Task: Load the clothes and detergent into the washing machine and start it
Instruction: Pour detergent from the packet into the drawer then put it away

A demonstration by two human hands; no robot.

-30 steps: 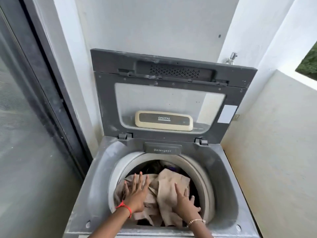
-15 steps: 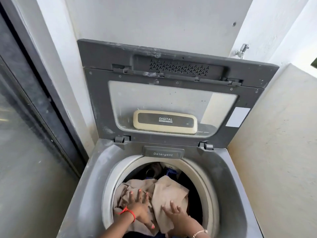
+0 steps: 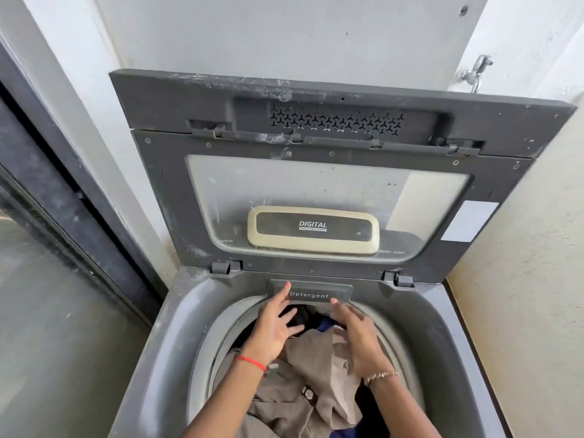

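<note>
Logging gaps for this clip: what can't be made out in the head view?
- Drum depth: clothes cover it.
- Detergent drawer: shut, contents unseen; left hand and right hand blurred, contact unclear.
- Machine front: cut off by bottom edge.
- Small print under DIGITAL label: too small.

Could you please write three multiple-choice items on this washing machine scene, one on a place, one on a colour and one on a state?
1. Where does the left hand reach?
A. the detergent drawer at the back rim of the tub
B. the tap on the wall
C. the glass door at the side

2. What colour is the thread on the left wrist?
A. green
B. red
C. white

3. How does the lid stand?
A. shut flat
C. taken off
B. raised upright behind the tub

Answers: 1 A, a fingertip touches the panel marked Detergent, with the right hand beside it. 2 B, a red thread circles the wrist. 3 B, the lid stands open above the beige clothes.
</note>
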